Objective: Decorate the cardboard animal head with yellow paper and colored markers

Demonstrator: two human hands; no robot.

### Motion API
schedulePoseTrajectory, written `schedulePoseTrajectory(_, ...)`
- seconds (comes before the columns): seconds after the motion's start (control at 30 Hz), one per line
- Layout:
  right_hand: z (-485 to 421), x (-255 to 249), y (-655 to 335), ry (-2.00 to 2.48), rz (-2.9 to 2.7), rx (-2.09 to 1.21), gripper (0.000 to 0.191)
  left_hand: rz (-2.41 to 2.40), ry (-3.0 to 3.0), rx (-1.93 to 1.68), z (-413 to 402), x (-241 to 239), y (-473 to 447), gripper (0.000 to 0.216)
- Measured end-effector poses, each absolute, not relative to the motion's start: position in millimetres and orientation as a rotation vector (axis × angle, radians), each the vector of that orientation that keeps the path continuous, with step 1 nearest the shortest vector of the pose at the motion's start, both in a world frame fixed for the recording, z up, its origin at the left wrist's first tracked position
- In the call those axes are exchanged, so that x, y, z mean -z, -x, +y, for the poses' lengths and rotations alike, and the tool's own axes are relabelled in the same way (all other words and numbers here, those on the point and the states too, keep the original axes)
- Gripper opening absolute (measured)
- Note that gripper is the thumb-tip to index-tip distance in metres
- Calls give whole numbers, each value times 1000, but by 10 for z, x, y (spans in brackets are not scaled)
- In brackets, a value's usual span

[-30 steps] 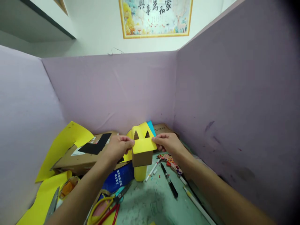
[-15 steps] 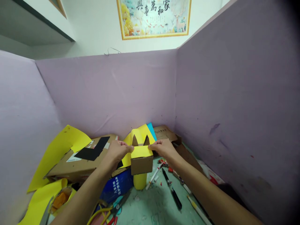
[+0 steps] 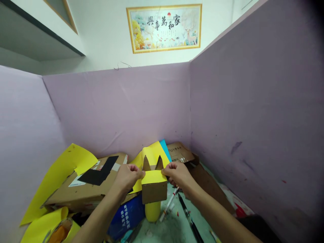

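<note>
My left hand [image 3: 130,175] pinches the left edge of a small piece of yellow paper [image 3: 153,177]. On the opposite edge my right hand [image 3: 178,173] has its thumb and fingertips closed. The paper lies over the top of a small brown cardboard box [image 3: 154,193], its far edge slightly bowed. Behind the paper, two pointed cardboard ears [image 3: 146,163] with dark tips stand up. Beneath the box is an upright yellow cylinder [image 3: 152,211]; where they meet is hidden.
A large cardboard box [image 3: 78,189] at left carries black paper [image 3: 98,173] and a yellow sheet [image 3: 63,168]. A blue package [image 3: 128,216] lies before it. Pens [image 3: 188,217] lie on the green table [image 3: 162,233]. Folded cardboard [image 3: 207,184] is at right; purple partitions [image 3: 121,108] enclose the table.
The view has tilted upward, so the hands and tabletop sit lower in the picture. Both hands keep their pinch on the yellow paper, whose far edge now bows slightly.
</note>
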State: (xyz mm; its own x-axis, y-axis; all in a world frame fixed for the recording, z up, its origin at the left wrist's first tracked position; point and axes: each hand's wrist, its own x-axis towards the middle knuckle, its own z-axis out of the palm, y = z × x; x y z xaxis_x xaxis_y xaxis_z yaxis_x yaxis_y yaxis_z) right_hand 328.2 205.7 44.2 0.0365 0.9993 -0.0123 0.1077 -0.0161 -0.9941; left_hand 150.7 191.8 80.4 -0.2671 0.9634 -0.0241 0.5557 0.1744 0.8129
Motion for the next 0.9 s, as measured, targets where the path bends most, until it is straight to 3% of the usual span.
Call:
schedulePoseTrajectory(0.27,1994,-492,-3264,1243,-1158,-1277,13,1989,-1446,-767,1935,-784,-1505,19)
schedulePoseTrajectory(0.9,1940,-544,-3222,1267,-1010,-1428,17,1745,-1290,-786,1832,-807,-1492,22)
